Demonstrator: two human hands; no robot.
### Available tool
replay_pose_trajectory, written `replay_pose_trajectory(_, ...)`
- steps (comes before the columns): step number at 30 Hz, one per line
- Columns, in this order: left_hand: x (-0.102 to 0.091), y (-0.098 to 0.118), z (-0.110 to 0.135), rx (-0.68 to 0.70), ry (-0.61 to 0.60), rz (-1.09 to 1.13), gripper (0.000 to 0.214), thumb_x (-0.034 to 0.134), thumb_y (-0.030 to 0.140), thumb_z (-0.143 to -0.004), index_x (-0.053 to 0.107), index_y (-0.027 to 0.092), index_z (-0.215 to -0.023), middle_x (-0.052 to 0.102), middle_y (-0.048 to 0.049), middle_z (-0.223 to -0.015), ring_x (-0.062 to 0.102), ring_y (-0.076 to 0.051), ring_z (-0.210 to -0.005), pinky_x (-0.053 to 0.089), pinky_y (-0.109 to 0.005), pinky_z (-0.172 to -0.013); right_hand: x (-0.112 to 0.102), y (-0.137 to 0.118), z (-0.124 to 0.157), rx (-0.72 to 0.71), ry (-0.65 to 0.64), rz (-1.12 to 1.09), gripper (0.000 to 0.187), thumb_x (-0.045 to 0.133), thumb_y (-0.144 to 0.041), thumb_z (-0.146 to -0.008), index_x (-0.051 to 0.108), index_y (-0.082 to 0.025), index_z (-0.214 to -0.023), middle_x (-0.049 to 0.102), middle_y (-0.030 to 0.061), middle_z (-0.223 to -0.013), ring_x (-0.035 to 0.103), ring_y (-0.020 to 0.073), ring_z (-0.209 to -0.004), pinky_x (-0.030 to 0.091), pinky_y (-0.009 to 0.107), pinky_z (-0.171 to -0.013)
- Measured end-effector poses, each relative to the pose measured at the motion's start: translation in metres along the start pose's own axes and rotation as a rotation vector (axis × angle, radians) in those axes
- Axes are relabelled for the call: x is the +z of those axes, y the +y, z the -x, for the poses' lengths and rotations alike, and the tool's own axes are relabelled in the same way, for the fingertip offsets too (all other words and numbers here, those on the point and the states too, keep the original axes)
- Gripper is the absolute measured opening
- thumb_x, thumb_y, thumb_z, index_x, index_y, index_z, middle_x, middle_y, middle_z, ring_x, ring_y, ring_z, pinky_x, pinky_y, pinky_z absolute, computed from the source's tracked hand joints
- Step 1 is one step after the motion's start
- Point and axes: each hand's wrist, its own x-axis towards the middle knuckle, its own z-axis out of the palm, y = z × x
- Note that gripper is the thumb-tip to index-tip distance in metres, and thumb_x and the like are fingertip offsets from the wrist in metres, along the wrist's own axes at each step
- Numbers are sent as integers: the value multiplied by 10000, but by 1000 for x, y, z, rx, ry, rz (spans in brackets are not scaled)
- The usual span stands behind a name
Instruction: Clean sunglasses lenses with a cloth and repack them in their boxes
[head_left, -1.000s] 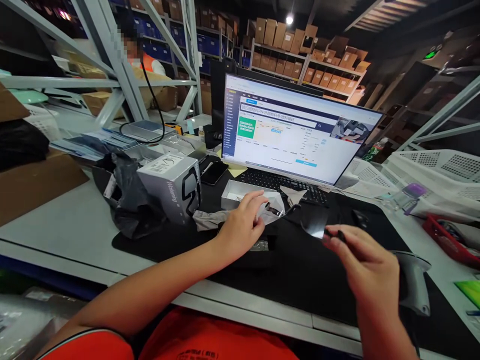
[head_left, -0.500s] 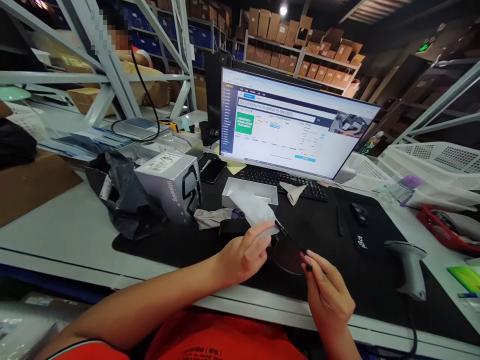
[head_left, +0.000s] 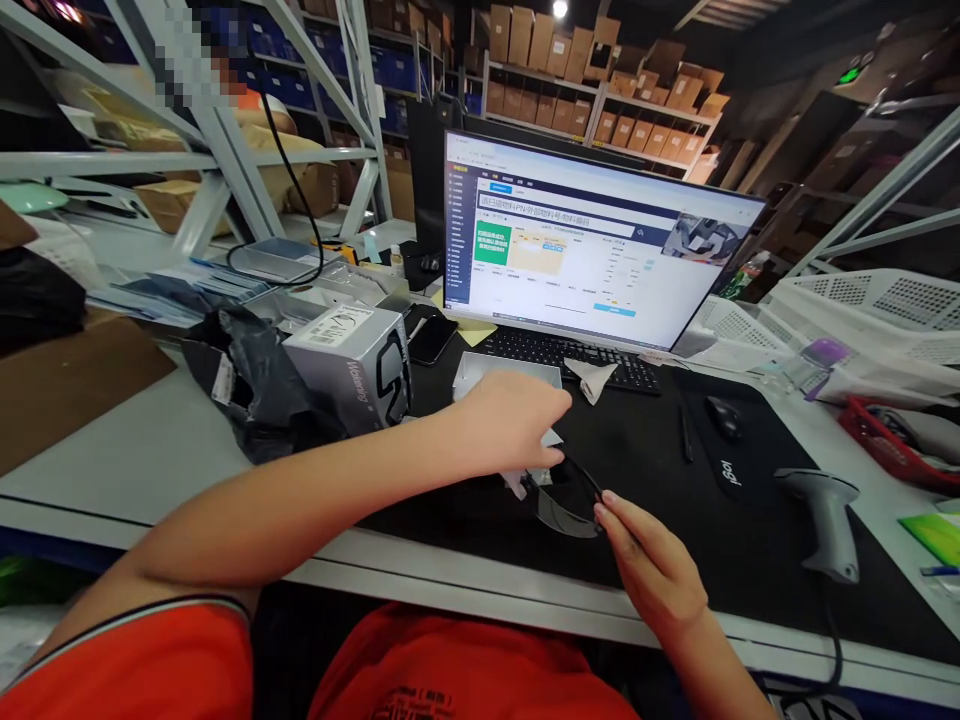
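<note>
My right hand [head_left: 654, 565] pinches a pair of dark-framed glasses [head_left: 564, 514] by one temple, low over the black desk mat. Their tinted lens hangs toward the left. My left hand [head_left: 514, 420] is turned back-up above an open white box [head_left: 469, 368], covering much of it. Its thumb and forefinger point right, just above the glasses; the other fingers are curled out of sight. White wrapping [head_left: 553, 438] shows beside the thumb, though whether the fingers grip it is hidden.
Left stand a grey printed box [head_left: 352, 365] and a crumpled black bag [head_left: 262, 385]. Behind are a phone [head_left: 433, 340], keyboard [head_left: 525, 345] and monitor [head_left: 570, 270]. A crumpled cloth [head_left: 591, 378], mouse [head_left: 722, 418] and barcode scanner [head_left: 825, 515] lie right. Another person [head_left: 262, 105] is beyond the rack.
My left hand has moved up and forward from the glasses and rolled over, now covering the white wrapping and box. My right hand keeps the glasses, with their lens turned to a different angle.
</note>
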Motion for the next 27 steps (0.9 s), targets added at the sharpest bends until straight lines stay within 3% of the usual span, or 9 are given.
replay_pose_trajectory(4,-6,23,-28,30,-288,-189,246,864,133,-611,720,151,-811,748,-140,-836,719,-349,-795,511,-384,-660,2,-5,-6,6,63,7,698,602,7,-895,489,-301,-1510,690,65,-1344,749,262,-1074,647,340,-951)
replay_pose_trajectory(7,0,32,-34,31,-329,-187,300,817,-74,-497,688,153,-646,724,-123,-704,716,-337,-746,517,-384,-678,5,-4,-8,22,87,27,708,603,11,-890,492,-318,-1506,703,62,-1323,754,260,-1060,658,347,-925)
replay_pose_trajectory(14,2,19,-36,408,-319,100,209,630,46,-782,741,206,-707,722,-40,-700,631,-189,-628,369,-303,-546,10,-7,-20,68,171,11,695,622,33,-865,573,-340,-1449,726,73,-1274,758,239,-1028,666,348,-899)
replay_pose_trajectory(16,0,12,-37,407,-307,177,212,614,62,-809,732,210,-713,721,-19,-727,618,-165,-645,356,-292,-549,9,-8,-24,100,156,-11,681,636,21,-860,597,-355,-1427,742,66,-1230,758,232,-1010,664,351,-896)
replay_pose_trajectory(18,-2,6,-31,343,-173,272,196,585,114,-869,732,207,-778,733,-16,-810,639,-163,-733,409,-273,-626,8,-9,-27,164,184,-26,602,664,-13,-856,670,-358,-1349,765,54,-1146,761,230,-963,667,359,-866)
replay_pose_trajectory(21,3,-1,-2,188,258,451,214,502,235,-967,713,197,-969,733,-34,-984,658,-174,-918,472,-278,-822,10,-9,-30,341,270,-81,371,712,-106,-857,786,-341,-1135,778,36,-982,753,225,-865,671,360,-769)
replay_pose_trajectory(23,18,-3,27,0,512,487,224,474,282,-980,683,202,-982,710,-20,-898,642,-151,-813,475,-270,-763,15,-11,-30,499,323,-183,222,734,-177,-856,818,-313,-1009,772,38,-922,748,222,-819,673,344,-706)
replay_pose_trajectory(25,42,-1,54,-177,569,422,154,523,261,-922,658,202,-875,640,10,-716,596,-137,-669,433,-259,-643,22,-15,-30,653,367,-339,124,751,-230,-848,829,-282,-930,768,52,-912,753,225,-812,680,334,-691)
replay_pose_trajectory(27,68,5,71,-259,485,304,95,609,268,-848,636,204,-782,630,23,-667,560,-127,-585,373,-264,-564,33,-21,-30,754,385,-505,82,769,-256,-833,833,-256,-885,767,67,-918,762,234,-830,686,338,-716)
